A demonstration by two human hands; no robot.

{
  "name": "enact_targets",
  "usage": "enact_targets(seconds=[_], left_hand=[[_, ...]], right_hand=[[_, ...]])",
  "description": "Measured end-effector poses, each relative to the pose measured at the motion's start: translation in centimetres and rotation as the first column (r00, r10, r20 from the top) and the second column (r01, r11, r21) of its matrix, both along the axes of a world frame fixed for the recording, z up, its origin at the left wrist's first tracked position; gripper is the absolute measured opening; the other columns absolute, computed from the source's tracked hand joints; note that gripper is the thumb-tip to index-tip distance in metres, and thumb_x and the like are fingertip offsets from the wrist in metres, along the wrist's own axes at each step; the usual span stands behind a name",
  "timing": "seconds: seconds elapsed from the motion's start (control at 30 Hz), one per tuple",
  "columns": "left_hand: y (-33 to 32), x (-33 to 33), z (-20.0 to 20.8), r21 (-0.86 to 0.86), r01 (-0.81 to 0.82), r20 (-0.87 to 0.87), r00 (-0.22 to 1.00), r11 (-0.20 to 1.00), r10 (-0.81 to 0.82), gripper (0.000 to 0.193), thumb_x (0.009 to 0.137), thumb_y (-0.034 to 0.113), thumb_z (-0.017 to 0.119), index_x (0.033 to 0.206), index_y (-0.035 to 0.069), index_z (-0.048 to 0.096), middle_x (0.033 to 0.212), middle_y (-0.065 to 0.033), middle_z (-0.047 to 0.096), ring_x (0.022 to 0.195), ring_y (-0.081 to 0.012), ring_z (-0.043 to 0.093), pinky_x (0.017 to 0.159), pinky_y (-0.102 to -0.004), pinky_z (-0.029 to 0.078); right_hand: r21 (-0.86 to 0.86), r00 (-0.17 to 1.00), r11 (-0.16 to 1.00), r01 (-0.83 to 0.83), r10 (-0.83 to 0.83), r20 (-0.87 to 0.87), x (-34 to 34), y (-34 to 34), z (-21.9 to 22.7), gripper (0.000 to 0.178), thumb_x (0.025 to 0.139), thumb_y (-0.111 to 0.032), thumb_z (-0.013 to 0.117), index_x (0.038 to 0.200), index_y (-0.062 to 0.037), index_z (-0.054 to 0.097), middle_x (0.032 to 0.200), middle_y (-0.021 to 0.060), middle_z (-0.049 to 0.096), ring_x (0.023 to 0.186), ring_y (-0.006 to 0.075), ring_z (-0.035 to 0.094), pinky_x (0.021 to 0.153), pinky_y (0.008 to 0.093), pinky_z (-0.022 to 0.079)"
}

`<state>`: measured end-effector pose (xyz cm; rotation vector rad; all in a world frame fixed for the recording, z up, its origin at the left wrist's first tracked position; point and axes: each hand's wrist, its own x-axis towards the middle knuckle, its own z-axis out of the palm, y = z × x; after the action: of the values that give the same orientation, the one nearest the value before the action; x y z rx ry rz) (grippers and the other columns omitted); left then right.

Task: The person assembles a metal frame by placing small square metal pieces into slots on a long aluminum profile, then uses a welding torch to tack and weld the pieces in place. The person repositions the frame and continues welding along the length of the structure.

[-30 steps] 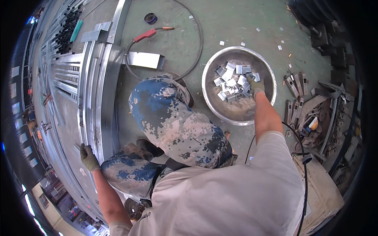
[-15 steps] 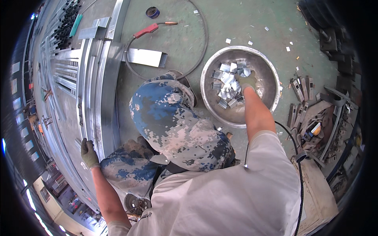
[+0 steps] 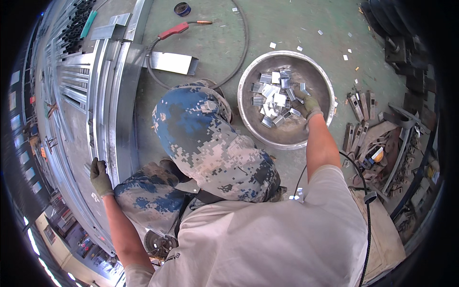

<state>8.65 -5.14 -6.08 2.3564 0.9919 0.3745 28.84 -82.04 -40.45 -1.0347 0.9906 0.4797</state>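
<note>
The right hand (image 3: 308,104), in a greenish glove, is down inside a wide metal bowl (image 3: 319,79), its fingers partly bent at the right edge of a loose heap of small bent metal pieces (image 3: 278,99). Its grip looks half closed; whether a piece is pinched in it cannot be told, since the glove covers the spot. One piece shows just beside the fingertips. The right forearm (image 3: 322,146) reaches forward from the short sleeve, the hand turned a little to the left, with its back mostly upward.

The left hand (image 3: 101,179), gloved alike, is raised next to the long metal bars (image 3: 125,110) at the person's left, fingers curled inward. Whether its grip is pressed together or holds something small cannot be made out, nor whether it touches the bars. The left forearm (image 3: 120,229) slants forward and outward, the wrist close to the left knee.

The bowl stands on the green floor (image 3: 215,57), right of the camouflage trousers (image 3: 205,138); the pieces lie mostly toward its middle and left.
</note>
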Motion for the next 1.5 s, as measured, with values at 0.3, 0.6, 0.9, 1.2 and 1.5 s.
enact_targets(seconds=[0.3, 0.6, 0.9, 1.2, 1.5], left_hand=[[-1.0, 1.4, 0.4, 0.004, 0.031, -0.027, 0.999, 1.000, -0.031, 0.042, 0.107, 0.022, 0.067, 0.140, -0.003, 0.065, 0.113, -0.0105, 0.077, 0.101, -0.0151, 0.071, 0.090, -0.0295, 0.056], [-1.1, 1.1, 0.3, -0.028, 0.054, -0.025, 0.998, 0.998, -0.055, 0.042, 0.107, 0.022, 0.067, 0.141, -0.002, 0.064, 0.114, -0.0110, 0.076, 0.103, -0.0161, 0.071, 0.091, -0.0300, 0.056], [-0.9, 0.9, 0.1, -0.052, 0.075, -0.002, 0.997, 0.996, -0.075, 0.039, 0.106, 0.020, 0.068, 0.140, -0.001, 0.066, 0.110, -0.0081, 0.076, 0.099, -0.0142, 0.071, 0.089, -0.0291, 0.058], [-0.5, 1.2, 0.1, -0.027, 0.093, -0.064, 0.993, 0.995, -0.095, 0.040, 0.105, 0.019, 0.070, 0.140, 0.000, 0.066, 0.111, -0.0079, 0.076, 0.099, -0.0136, 0.071, 0.090, -0.0296, 0.058], [-0.8, 1.1, -0.2, -0.070, 0.076, 0.007, 0.997, 0.995, -0.076, 0.041, 0.105, 0.016, 0.069, 0.142, -0.001, 0.064, 0.112, -0.0066, 0.075, 0.100, -0.0121, 0.069, 0.090, -0.0275, 0.055]], right_hand=[[-0.014, 0.988, 0.988, -0.152, 0.153, 0.038, -4.5, -2.5, 5.0, 0.068, 0.090, -0.007, 0.080, 0.151, -0.0108, 0.051, 0.120, 0.0086, 0.071, 0.096, 0.0214, 0.073, 0.079, 0.0365, 0.063], [-0.023, 0.960, 0.972, -0.235, 0.228, -0.159, -6.8, -0.6, 4.1, 0.078, 0.086, -0.006, 0.084, 0.155, -0.0167, 0.050, 0.120, 0.0078, 0.071, 0.093, 0.0240, 0.070, 0.074, 0.0386, 0.060], [0.209, 0.953, 0.977, 0.031, 0.035, -0.301, -6.7, 0.8, 0.7, 0.037, 0.093, -0.007, 0.080, 0.127, -0.0050, 0.067, 0.120, 0.0130, 0.066, 0.102, 0.0265, 0.066, 0.087, 0.0403, 0.060], [0.327, 0.926, 0.899, 0.292, -0.181, -0.330, -7.7, 1.8, -0.1, 0.031, 0.097, 0.000, 0.072, 0.126, 0.0024, 0.062, 0.123, 0.0189, 0.062, 0.112, 0.0313, 0.065, 0.098, 0.0433, 0.060], [0.271, 0.991, 0.955, 0.121, -0.101, -0.087, -9.2, 1.0, 3.2, 0.044, 0.095, 0.002, 0.070, 0.138, -0.0001, 0.057, 0.125, 0.0148, 0.065, 0.110, 0.0302, 0.067, 0.097, 0.0435, 0.061]])
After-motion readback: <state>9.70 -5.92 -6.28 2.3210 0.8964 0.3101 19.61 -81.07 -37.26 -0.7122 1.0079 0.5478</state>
